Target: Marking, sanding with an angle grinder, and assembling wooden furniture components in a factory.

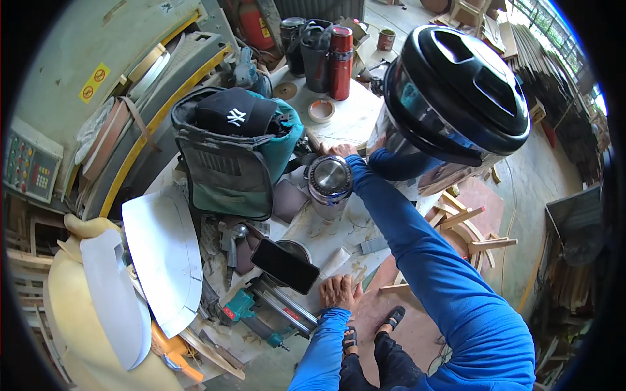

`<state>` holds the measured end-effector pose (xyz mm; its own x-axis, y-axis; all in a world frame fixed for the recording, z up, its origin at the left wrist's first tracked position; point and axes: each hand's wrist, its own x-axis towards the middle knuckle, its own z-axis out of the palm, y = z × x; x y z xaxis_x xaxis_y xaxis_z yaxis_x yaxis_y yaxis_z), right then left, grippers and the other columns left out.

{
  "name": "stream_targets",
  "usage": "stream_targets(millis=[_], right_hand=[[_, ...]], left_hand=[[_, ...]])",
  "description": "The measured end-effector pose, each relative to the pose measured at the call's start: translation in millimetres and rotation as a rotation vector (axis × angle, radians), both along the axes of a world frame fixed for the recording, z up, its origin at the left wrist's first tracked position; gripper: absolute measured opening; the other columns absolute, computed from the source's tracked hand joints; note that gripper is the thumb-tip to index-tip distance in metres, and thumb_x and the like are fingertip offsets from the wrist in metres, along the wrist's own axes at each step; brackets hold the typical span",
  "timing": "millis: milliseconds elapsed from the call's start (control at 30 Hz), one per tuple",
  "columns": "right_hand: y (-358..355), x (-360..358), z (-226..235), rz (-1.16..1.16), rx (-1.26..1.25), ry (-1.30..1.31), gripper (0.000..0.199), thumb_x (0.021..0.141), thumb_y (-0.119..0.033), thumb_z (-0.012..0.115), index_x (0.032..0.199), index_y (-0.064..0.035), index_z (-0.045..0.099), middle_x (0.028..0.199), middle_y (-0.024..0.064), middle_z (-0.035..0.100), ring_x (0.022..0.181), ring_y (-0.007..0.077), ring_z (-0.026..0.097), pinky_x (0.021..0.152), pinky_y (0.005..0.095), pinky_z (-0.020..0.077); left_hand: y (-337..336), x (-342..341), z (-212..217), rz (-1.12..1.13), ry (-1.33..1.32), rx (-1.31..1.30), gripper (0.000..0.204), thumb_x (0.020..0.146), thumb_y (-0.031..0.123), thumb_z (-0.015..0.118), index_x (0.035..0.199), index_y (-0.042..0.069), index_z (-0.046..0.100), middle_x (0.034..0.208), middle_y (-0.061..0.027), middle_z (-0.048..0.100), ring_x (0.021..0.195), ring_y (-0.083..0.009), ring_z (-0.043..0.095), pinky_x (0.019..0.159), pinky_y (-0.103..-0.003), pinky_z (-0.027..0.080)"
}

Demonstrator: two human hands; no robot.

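Left hand (340,291) lies flat on the near edge of the tabletop (345,120), fingers spread, holding nothing, just right of a black phone (285,265) that sits over a round tin. Right hand (342,151) reaches far across, sleeve stretched out; it's at the base of a big jug (450,98) with a black lid, tipped up off the tabletop at the right. Can't tell how the fingers close, the jug hides most of them. A steel cup (329,184) stands just near of that hand. Left of it a grey bag (228,169) with a black cap (235,112) on top; red flask (340,62) further back
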<state>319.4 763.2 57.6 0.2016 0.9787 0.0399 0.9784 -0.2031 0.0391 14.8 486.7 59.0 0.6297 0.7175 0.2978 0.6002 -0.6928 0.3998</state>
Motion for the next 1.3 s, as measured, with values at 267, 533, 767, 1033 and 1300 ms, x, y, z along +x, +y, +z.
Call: stream_targets(millis=[267, 533, 767, 1033, 1300], right_hand=[[-0.7, -36.2, 24.4, 0.064, -0.010, 0.386, 0.026, 0.096, -0.028, 0.047, 0.121, -0.0225, 0.049, 0.099, 0.0172, 0.069, 0.091, 0.0375, 0.069, 0.072, 0.0490, 0.0552], [8.1, -47.9, 49.6, 0.042, 0.246, 0.852, 0.019, 0.086, -0.020, 0.064, 0.103, -0.0131, 0.067, 0.089, 0.0137, 0.070, 0.082, 0.0288, 0.069, 0.073, 0.0368, 0.0523], [-60.9, -56.4, 86.6, -0.208, 0.209, 0.876, 0.020, 0.079, -0.010, 0.068, 0.098, -0.0062, 0.075, 0.084, 0.0123, 0.073, 0.074, 0.0193, 0.070, 0.072, 0.0313, 0.0551], [-292.6, -108.0, 74.5, -0.311, 0.234, 1.220, 0.024, 0.088, -0.004, 0.052, 0.105, -0.0064, 0.069, 0.078, 0.0111, 0.065, 0.067, 0.0196, 0.066, 0.062, 0.0359, 0.0530], [-658.8, -140.4, 70.3, -1.131, 0.606, 2.477, 0.042, 0.088, 0.000, 0.060, 0.130, 0.0063, 0.052, 0.098, 0.0087, 0.064, 0.085, 0.0207, 0.067, 0.082, 0.0329, 0.0567]], left_hand=[[4.2, -24.7, -4.9, 0.031, 0.047, -0.036, 0.041, 0.073, 0.037, 0.073, 0.100, 0.013, 0.054, 0.091, -0.0106, 0.054, 0.086, -0.0336, 0.053, 0.074, -0.051, 0.041], [3.6, -26.9, -3.4, 0.044, 0.078, -0.034, 0.043, 0.070, 0.037, 0.072, 0.100, 0.012, 0.054, 0.089, -0.0108, 0.054, 0.086, -0.0339, 0.054, 0.075, -0.051, 0.041], [6.7, -32.1, -4.0, 0.043, 0.093, -0.013, 0.043, 0.071, 0.039, 0.072, 0.101, 0.013, 0.055, 0.094, -0.0113, 0.054, 0.088, -0.0344, 0.054, 0.075, -0.051, 0.043], [2.3, -23.0, -17.1, 0.018, 0.133, 0.128, 0.042, 0.074, 0.037, 0.070, 0.104, 0.012, 0.055, 0.099, -0.0132, 0.058, 0.094, -0.0355, 0.056, 0.076, -0.052, 0.043], [-29.5, 9.7, -7.8, -0.009, 0.147, 0.288, 0.037, 0.079, 0.037, 0.068, 0.103, 0.012, 0.053, 0.100, -0.0117, 0.055, 0.100, -0.0351, 0.053, 0.083, -0.050, 0.043]])
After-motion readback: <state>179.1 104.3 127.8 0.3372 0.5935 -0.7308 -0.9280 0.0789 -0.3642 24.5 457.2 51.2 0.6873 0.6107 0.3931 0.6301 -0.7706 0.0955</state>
